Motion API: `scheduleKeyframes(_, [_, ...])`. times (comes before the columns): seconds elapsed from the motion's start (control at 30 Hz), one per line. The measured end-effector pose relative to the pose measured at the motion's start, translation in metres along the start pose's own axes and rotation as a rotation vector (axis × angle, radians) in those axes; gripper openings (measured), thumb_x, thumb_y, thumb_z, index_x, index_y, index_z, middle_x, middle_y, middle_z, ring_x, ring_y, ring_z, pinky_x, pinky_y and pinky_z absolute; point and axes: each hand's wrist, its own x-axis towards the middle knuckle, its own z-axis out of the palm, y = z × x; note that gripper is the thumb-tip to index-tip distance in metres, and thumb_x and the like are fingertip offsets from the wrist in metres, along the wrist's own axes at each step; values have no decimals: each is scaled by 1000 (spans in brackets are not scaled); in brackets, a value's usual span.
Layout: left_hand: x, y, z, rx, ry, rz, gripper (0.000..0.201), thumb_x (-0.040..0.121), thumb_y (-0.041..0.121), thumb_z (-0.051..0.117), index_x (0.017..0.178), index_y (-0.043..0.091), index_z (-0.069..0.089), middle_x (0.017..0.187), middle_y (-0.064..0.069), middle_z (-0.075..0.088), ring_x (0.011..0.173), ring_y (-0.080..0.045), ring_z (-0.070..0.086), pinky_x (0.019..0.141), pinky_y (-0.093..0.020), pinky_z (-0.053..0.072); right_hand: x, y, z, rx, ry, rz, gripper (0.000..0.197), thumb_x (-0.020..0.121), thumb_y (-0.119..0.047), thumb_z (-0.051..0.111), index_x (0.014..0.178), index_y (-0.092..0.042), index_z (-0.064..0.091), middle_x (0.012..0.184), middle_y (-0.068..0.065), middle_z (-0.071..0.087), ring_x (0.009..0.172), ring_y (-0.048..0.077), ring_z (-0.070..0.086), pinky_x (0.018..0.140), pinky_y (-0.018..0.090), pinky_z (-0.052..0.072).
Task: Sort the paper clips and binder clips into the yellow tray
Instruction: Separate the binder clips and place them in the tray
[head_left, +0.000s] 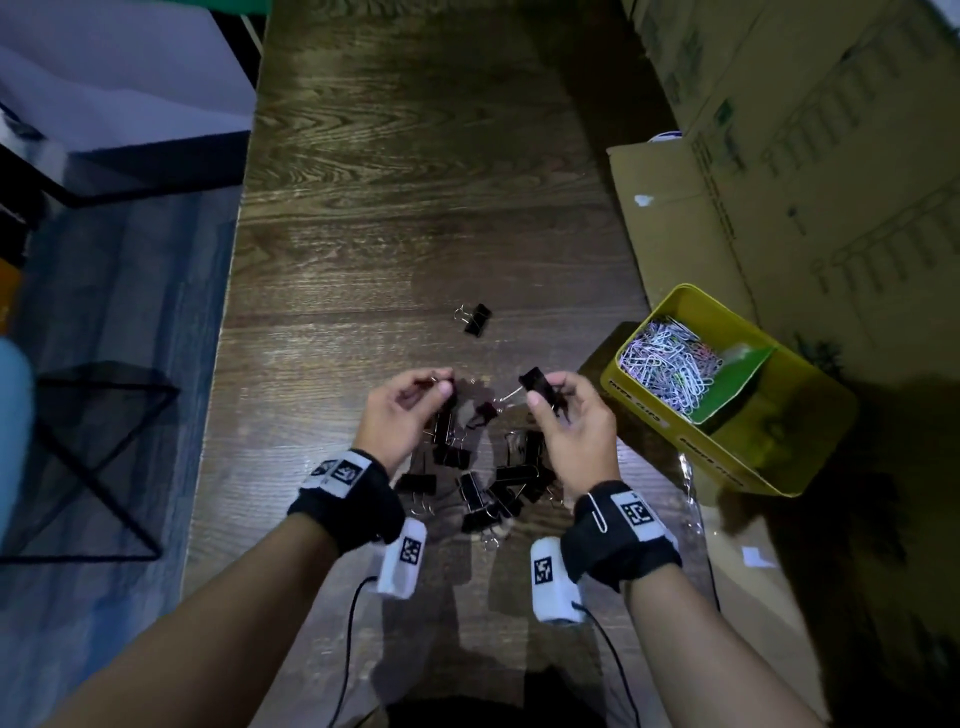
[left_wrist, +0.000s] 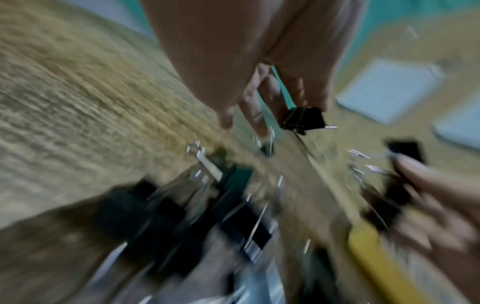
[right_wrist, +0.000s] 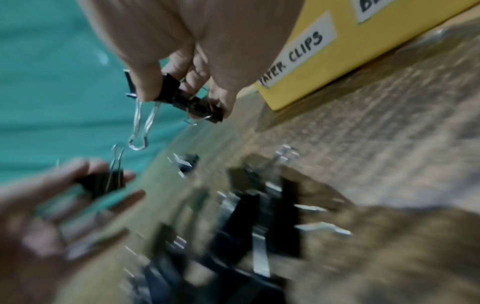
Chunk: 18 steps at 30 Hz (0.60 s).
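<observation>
A pile of black binder clips (head_left: 488, 478) lies on the dark wooden table between my wrists. My left hand (head_left: 415, 389) hovers over it and pinches a black binder clip (left_wrist: 303, 118) between thumb and fingers. My right hand (head_left: 550, 395) grips black binder clips (right_wrist: 182, 96), one with its wire handles hanging down. One more binder clip (head_left: 477, 318) lies alone farther out. The yellow tray (head_left: 779, 467) stands to the right; its left compartment holds paper clips (head_left: 670, 364). A label (right_wrist: 298, 51) on its side reads "paper clips".
Large cardboard boxes (head_left: 810, 156) line the right side behind the tray. The table's left edge (head_left: 218, 364) drops to a blue floor with a black wire frame (head_left: 93, 457). A loose paper clip (head_left: 597, 512) clings to my right wristband.
</observation>
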Motion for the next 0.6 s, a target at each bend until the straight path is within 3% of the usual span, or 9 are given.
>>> scheduleKeyframes(0.1, [4, 14, -11, -346, 45, -96, 21, 90, 0, 46, 88, 10, 64, 97, -11, 67, 94, -27, 64, 86, -40, 51, -1, -22, -6, 248, 79, 16, 20, 88, -8, 62, 95, -25, 55, 98, -6, 63, 89, -3, 60, 83, 16, 47])
scheduleKeyframes(0.17, [8, 17, -17, -418, 32, -151, 32, 90, -7, 31, 83, 7, 59, 83, -12, 62, 76, -29, 61, 69, -39, 53, -1, -31, -9, 503, 113, 107, 16, 90, -6, 57, 93, -22, 56, 93, -4, 59, 83, 5, 57, 80, 25, 47])
scheduleKeyframes(0.2, [9, 19, -19, -360, 27, -162, 35, 88, -6, 29, 79, 10, 59, 77, -11, 58, 68, -26, 56, 59, -35, 49, -1, -33, -11, 665, 110, 179, 14, 91, -6, 55, 95, -19, 57, 91, -1, 57, 80, 11, 53, 75, 30, 46])
scheduleKeyframes(0.23, [11, 18, -20, -221, 21, -154, 37, 88, -2, 31, 75, 14, 61, 74, -9, 55, 62, -22, 50, 54, -30, 41, -2, -36, -14, 804, 104, 243, 11, 91, -8, 54, 98, -16, 58, 89, 2, 55, 78, 14, 50, 70, 32, 44])
scheduleKeyframes(0.3, [14, 18, -18, 271, -60, -62, 29, 94, 16, 42, 77, 24, 64, 74, -5, 56, 60, -16, 47, 51, -25, 34, -3, -37, -22, 938, 78, 297, 11, 89, -13, 56, 100, -13, 58, 86, 3, 52, 76, 16, 47, 64, 31, 42])
scheduleKeyframes(0.33, [15, 16, -15, 554, -128, -5, 18, 94, 28, 49, 84, 24, 64, 77, -1, 58, 64, -13, 51, 53, -24, 36, -5, -38, -27, 941, 60, 292, 10, 88, -15, 57, 98, -13, 58, 84, 3, 53, 75, 16, 48, 63, 30, 42])
scheduleKeyframes(0.4, [17, 9, -7, 960, -208, 63, 23, 87, 42, 58, 95, 20, 62, 82, 5, 60, 73, -12, 57, 64, -22, 44, -9, -39, -34, 899, 26, 260, 13, 88, -17, 56, 100, -12, 58, 85, 4, 55, 74, 16, 50, 61, 29, 43])
scheduleKeyframes(0.5, [26, -8, -2, 1110, -162, 45, 31, 77, 45, 69, 90, 17, 62, 87, -5, 65, 78, -21, 60, 73, -28, 52, -15, -38, -48, 833, 26, 229, 29, 86, -15, 56, 113, -7, 56, 94, 10, 58, 78, 17, 52, 62, 26, 45])
scheduleKeyframes(0.6, [35, -14, 1, 1150, -131, -13, 28, 72, 40, 73, 76, 20, 54, 83, -10, 64, 80, -27, 61, 70, -33, 54, -22, -36, -66, 784, 63, 212, 43, 83, -15, 59, 123, -2, 52, 109, 20, 61, 93, 26, 54, 77, 34, 45])
